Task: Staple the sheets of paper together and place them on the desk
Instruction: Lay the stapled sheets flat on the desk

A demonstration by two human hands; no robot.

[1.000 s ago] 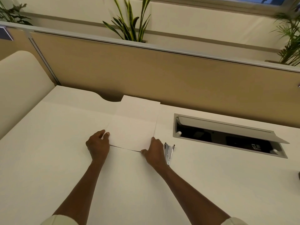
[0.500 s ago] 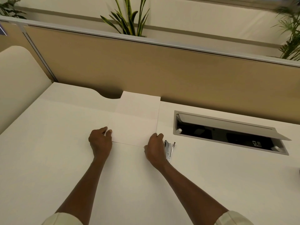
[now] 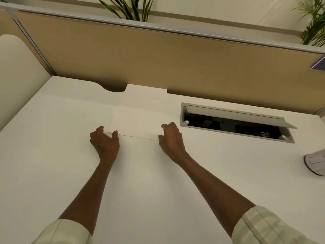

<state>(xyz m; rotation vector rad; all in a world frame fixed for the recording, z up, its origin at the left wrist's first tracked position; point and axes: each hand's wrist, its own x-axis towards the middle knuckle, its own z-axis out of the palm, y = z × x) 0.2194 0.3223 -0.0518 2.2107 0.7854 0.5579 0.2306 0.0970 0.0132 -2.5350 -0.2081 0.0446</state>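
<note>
The white sheets of paper (image 3: 135, 120) lie flat on the white desk (image 3: 52, 155), their far end reaching the partition. My left hand (image 3: 105, 145) is at the near left corner, with the thumb on top of the sheets and the index finger beside the edge. Just off the near right corner, my right hand (image 3: 171, 140) is curled downward. The stapler is not visible; the spot where it lay is covered by my right hand.
An open cable hatch (image 3: 235, 110) is sunk into the desk right of the paper. A white rounded object (image 3: 315, 162) sits at the right edge. A tan partition (image 3: 175, 64) closes off the back, with plants behind it.
The sheets' near edge has dropped flat onto the desk. My right hand has shifted right, off the paper corner, and now covers the stapler. The camera has moved closer.
</note>
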